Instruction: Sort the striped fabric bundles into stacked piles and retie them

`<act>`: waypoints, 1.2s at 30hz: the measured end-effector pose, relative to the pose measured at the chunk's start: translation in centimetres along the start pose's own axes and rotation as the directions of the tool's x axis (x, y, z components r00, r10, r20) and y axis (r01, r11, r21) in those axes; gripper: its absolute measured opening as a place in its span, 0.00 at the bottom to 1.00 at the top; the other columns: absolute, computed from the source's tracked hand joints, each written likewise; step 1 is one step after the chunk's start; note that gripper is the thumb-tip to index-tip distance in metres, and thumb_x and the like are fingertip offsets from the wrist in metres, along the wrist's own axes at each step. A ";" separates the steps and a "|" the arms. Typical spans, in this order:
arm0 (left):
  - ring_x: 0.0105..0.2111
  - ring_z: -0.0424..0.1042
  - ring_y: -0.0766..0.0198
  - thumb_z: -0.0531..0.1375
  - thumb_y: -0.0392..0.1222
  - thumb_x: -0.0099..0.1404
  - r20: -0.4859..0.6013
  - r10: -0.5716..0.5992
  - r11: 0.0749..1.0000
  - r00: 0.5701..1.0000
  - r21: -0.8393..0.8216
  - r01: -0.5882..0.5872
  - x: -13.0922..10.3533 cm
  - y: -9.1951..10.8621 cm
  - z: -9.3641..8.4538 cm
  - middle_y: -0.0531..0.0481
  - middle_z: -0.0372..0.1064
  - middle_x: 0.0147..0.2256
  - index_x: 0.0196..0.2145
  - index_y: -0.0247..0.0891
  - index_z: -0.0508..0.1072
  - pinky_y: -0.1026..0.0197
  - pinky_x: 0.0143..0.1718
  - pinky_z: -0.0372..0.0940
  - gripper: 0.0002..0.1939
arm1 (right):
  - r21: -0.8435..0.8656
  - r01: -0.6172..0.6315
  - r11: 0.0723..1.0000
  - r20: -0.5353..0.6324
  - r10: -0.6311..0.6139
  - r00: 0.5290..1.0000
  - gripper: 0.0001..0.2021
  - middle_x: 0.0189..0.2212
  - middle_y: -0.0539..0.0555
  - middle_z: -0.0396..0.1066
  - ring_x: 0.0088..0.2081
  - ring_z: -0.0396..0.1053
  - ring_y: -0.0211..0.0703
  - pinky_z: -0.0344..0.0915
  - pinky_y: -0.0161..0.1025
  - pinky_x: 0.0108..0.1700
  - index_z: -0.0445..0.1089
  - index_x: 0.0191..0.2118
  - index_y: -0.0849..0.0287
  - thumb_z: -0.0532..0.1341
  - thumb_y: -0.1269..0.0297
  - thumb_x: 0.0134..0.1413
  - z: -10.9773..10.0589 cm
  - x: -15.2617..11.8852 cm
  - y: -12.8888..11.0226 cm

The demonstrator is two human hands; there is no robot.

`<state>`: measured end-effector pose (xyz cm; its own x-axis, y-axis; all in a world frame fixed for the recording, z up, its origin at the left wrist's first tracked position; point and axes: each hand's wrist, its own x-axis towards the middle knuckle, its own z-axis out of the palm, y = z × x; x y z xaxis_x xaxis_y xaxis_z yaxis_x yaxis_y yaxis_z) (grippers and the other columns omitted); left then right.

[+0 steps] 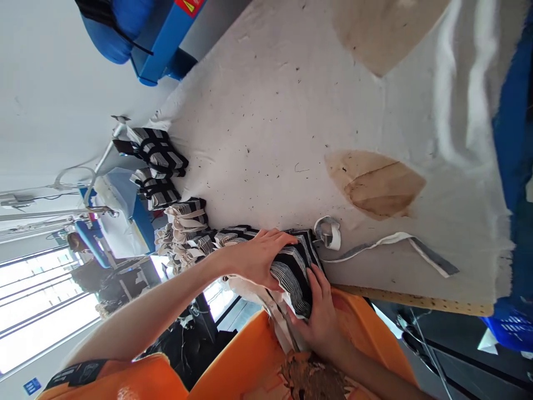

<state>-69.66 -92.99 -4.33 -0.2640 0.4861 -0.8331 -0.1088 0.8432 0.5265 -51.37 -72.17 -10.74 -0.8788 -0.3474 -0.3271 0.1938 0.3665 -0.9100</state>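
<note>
Honestly, with the left hand half-curled over one side of the striped bundle at the tabletop's near edge and the right hand cupped round the other, both gripping it, even pressure should keep layers neat.

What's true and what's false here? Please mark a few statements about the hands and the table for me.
1. Both the left hand and the right hand touch the striped fabric. True.
2. The person's sleeve is green. False: the sleeve is orange.
3. A striped bundle with black straps lies beyond the left hand. True.
4. The pale cloth is spotless. False: the pale cloth has a brown stain.
5. The loose strip lies on the pale cloth. True.
</note>
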 end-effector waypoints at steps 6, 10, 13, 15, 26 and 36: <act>0.61 0.62 0.36 0.74 0.60 0.49 -0.025 0.000 1.000 1.000 -0.022 0.000 -1.1 1.3 0.0 0.36 0.65 0.61 0.65 0.42 0.58 0.35 0.63 0.57 0.52 | 0.221 -0.079 0.972 0.024 0.076 0.997 0.49 0.73 0.67 0.45 0.72 0.51 0.69 0.60 0.69 0.67 0.39 0.76 0.54 0.62 0.38 0.60 -2.3 0.8 -0.3; 0.59 0.61 0.39 0.74 0.55 0.49 -0.101 0.015 0.999 0.995 0.041 -0.011 -2.5 2.8 1.0 0.38 0.67 0.56 0.62 0.43 0.59 0.36 0.62 0.59 0.48 | 0.483 0.028 0.875 -0.026 -0.018 0.999 0.39 0.73 0.62 0.49 0.73 0.51 0.59 0.54 0.63 0.72 0.38 0.76 0.49 0.54 0.41 0.69 -4.5 3.4 -0.3; 0.58 0.61 0.41 0.74 0.51 0.48 -0.167 0.054 0.994 0.984 0.103 -0.038 -3.6 3.9 2.2 0.39 0.67 0.54 0.61 0.42 0.59 0.33 0.65 0.55 0.47 | 0.627 0.058 0.777 0.000 -0.074 0.997 0.31 0.65 0.59 0.63 0.66 0.65 0.51 0.63 0.55 0.67 0.44 0.75 0.46 0.50 0.47 0.73 -5.0 5.2 -0.1; 0.58 0.63 0.41 0.74 0.50 0.48 -0.204 0.086 0.988 0.975 0.142 -0.057 -4.5 4.7 3.0 0.40 0.68 0.54 0.61 0.42 0.60 0.30 0.68 0.50 0.46 | 0.645 0.037 0.764 0.066 -0.104 0.992 0.29 0.61 0.59 0.70 0.61 0.70 0.50 0.67 0.51 0.64 0.53 0.72 0.48 0.51 0.46 0.72 -4.9 5.7 0.1; 0.56 0.65 0.46 0.72 0.47 0.50 -0.399 0.191 0.958 0.897 0.276 -0.081 -9.7 9.5 6.9 0.45 0.69 0.52 0.58 0.44 0.58 0.28 0.70 0.42 0.42 | 0.546 0.041 0.837 0.243 -0.206 0.948 0.34 0.58 0.61 0.75 0.59 0.73 0.56 0.69 0.51 0.61 0.70 0.62 0.55 0.50 0.35 0.67 -5.6 0.5 2.4; 0.48 0.66 0.51 0.72 0.44 0.51 -0.494 0.191 0.972 0.848 0.216 -0.093 -13.4 14.4 9.8 0.48 0.68 0.46 0.56 0.43 0.57 0.31 0.67 0.48 0.40 | 0.435 -0.151 0.888 0.542 -0.124 0.831 0.67 0.76 0.63 0.45 0.74 0.46 0.70 0.50 0.63 0.73 0.43 0.77 0.52 0.64 0.20 0.38 -11.7 -6.8 -0.4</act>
<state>-58.32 -85.09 12.77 -0.7184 0.4599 -0.5218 0.1263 0.8240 0.5524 -50.56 -59.85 -5.20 -0.5183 -0.8020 -0.2969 0.4943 0.0024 -0.8693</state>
